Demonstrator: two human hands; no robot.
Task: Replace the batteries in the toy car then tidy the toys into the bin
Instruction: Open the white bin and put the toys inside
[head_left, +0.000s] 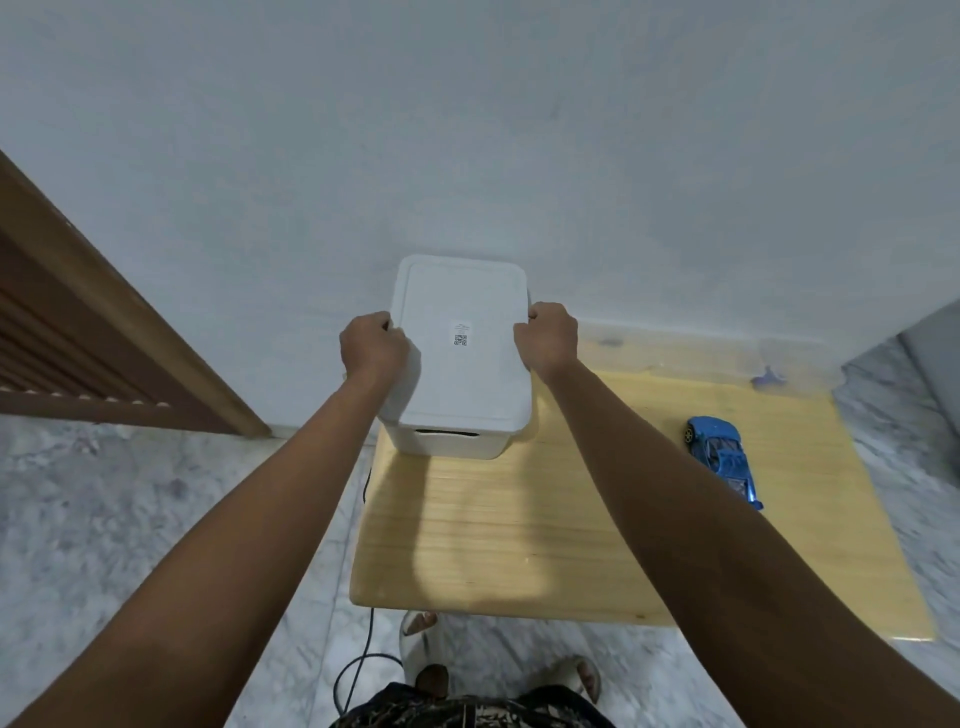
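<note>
a white rectangular plastic bin (450, 439) with a flat lid (462, 353) bearing a small printed label (460, 333) is sitting at the far left corner of a pale wooden low table (519, 530), close against a light grey wall (467, 130), while the left hand (373, 345) is gripping the lid's left edge and the right hand (548, 338) is gripping its right edge, fingers curled over the rim. a shiny blue toy car (723, 458) is lying on the table's right side, well apart from the bin, and a small dark blue object (768, 378), too blurred to identify, is resting near the far right corner. a dark cable (363, 654) is trailing over the grey marbled floor (130, 509) beside the person's sandalled feet (418, 639).
</note>
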